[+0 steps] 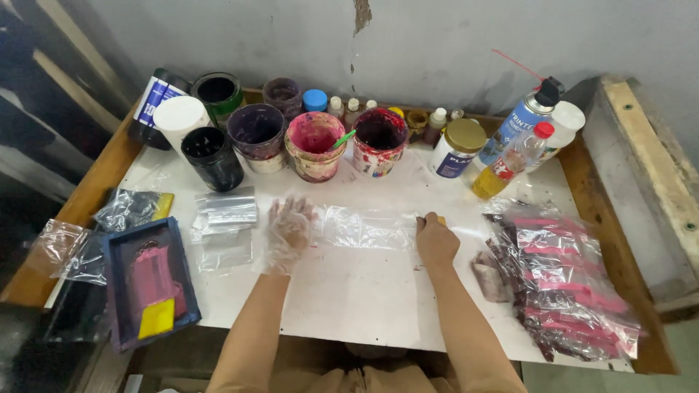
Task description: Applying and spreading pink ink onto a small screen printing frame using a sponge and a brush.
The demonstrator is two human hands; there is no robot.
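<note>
On a white worktable (349, 306) set against a grey wall, a person presses a clear plastic bag (368, 227) flat between two hands. At the right edge lies the largest heap, a pile of sealed clear bags (564, 284) showing pink and dark red contents. At the left sits a dark blue framed tray (149, 282) smeared with pink, a yellow scraper (156, 319) lying in its lower corner. Along the back stands a row of open tubs: a black tub (212, 156) with a dark inside, a purple-stained tub (256, 132), a pink-stained tub (314, 144) with a green stick resting in it, and a red-rimmed tub (380, 140) holding dark paint. Beside these are a white jar with a gold lid (457, 147), a blue spray can (523, 120) and a small bottle of yellow liquid (506, 169). A short stack of empty clear bags (226, 215) lies just left of the hands. The left hand (289, 231), in a thin clear glove stained pink, is spread open with fingers splayed on the bag's left end. The bare right hand (435, 239) is closed, pinching a small yellow object (440, 219) at the bag's right end.
</note>
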